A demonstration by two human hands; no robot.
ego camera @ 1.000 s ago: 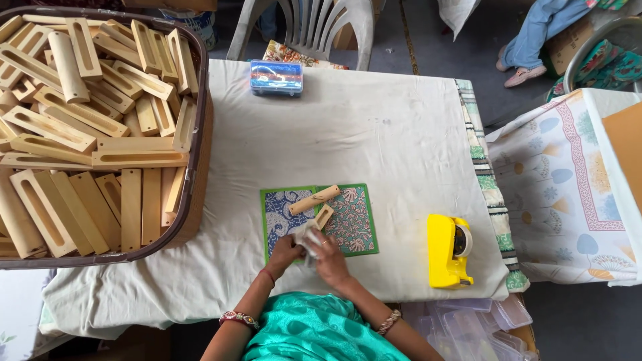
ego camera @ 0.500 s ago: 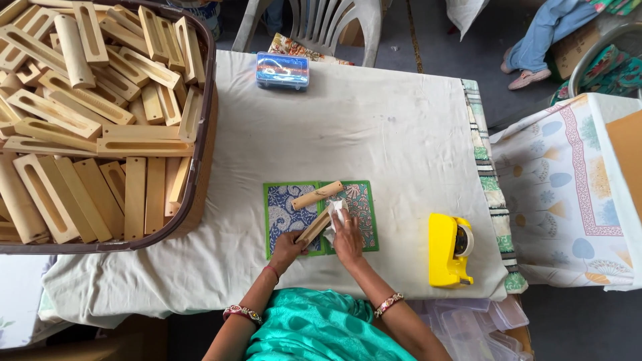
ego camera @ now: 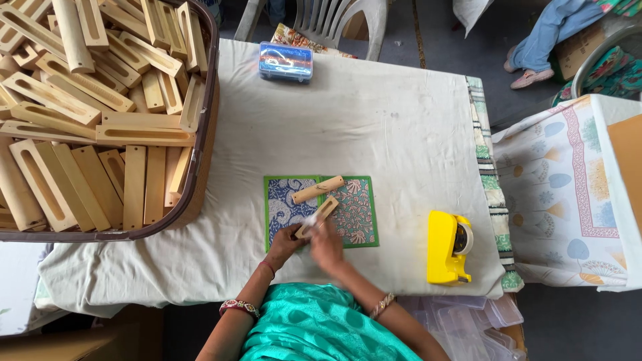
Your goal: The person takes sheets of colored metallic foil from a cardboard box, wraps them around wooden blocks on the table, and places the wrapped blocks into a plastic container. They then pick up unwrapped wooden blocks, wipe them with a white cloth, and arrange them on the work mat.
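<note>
On the mat: a green-edged patterned mat (ego camera: 358, 217) lay on the white tablecloth (ego camera: 374, 127), near the edge closest to the person.
Left hand: the left hand (ego camera: 286, 241) sat at the mat's near left corner, fingers curled round the lower end of a slotted wooden piece (ego camera: 318, 216).
Right hand: the right hand (ego camera: 328, 242) was just right of the left one, at the mat's near edge, blurred; it touched the same wooden piece, but how far its fingers were closed could not be told.
Slotted wooden piece: it lay slantwise over the middle of the mat, upper end pointing away from the person.
Wooden roll (ego camera: 318, 190): it rested on the mat's far half, just beyond the held piece and about parallel to it.
Tape dispenser (ego camera: 448, 246): yellow, on the cloth to the right of the mat, apart from it.
Plastic box (ego camera: 285, 61): blue-tinted, at the far table edge, well beyond the mat.
Basket (ego camera: 204, 140): large, to the left of the mat, heaped with slotted wooden blocks (ego camera: 80, 120).
</note>
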